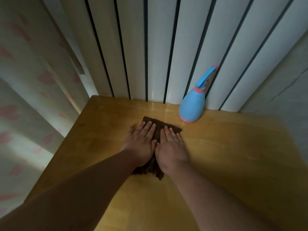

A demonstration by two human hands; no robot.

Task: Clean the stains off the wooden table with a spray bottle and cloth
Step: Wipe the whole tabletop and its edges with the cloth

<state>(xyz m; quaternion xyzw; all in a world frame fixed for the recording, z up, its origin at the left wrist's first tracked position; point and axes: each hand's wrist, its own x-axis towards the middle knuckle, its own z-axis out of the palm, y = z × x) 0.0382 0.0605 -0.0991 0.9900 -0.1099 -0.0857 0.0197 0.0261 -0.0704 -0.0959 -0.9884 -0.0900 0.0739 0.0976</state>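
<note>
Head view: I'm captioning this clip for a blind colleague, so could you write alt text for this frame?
Both hands, left hand and right hand, press flat side by side on a dark brown cloth spread on a wooden table. A blue spray bottle with pink trim stands untouched at the table's far edge, against white vertical panels.

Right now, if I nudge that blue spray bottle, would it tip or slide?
The spray bottle probably stays upright: wide base, narrow top. It may slide on the glossy wooden table. Opaque, so its weight is unclear.
</note>
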